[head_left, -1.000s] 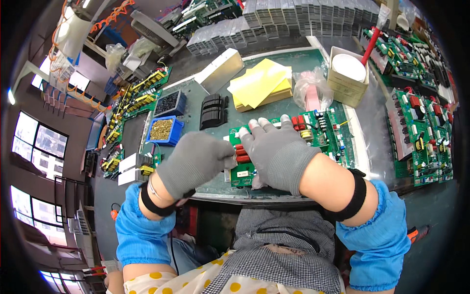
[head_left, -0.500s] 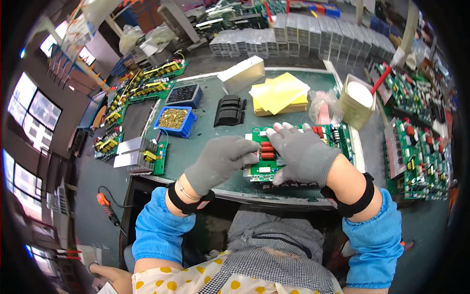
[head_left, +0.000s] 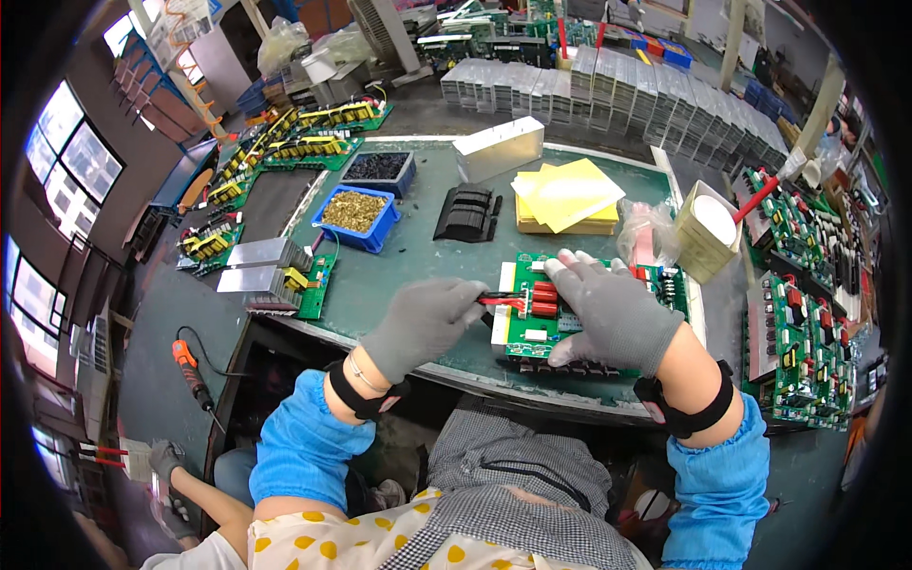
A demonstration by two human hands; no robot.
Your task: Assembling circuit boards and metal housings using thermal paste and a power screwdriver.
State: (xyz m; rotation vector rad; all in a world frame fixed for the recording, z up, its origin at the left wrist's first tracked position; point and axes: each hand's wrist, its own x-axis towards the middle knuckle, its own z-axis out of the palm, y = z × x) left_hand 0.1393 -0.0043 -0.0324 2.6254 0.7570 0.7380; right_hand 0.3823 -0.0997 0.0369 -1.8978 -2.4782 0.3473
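The green circuit board (head_left: 570, 313) lies at the near edge of the bench; the gloved right hand (head_left: 613, 313) presses flat on it, fingers spread; the left hand (head_left: 423, 323) pinches a red component (head_left: 501, 302) at its left edge.

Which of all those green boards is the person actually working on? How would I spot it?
Start at the green-topped workbench and go to its near edge. There lies the circuit board, under the gloved right hand, with the left hand at its left edge. Unlike the boards stacked at the sides, it lies alone, with red parts.
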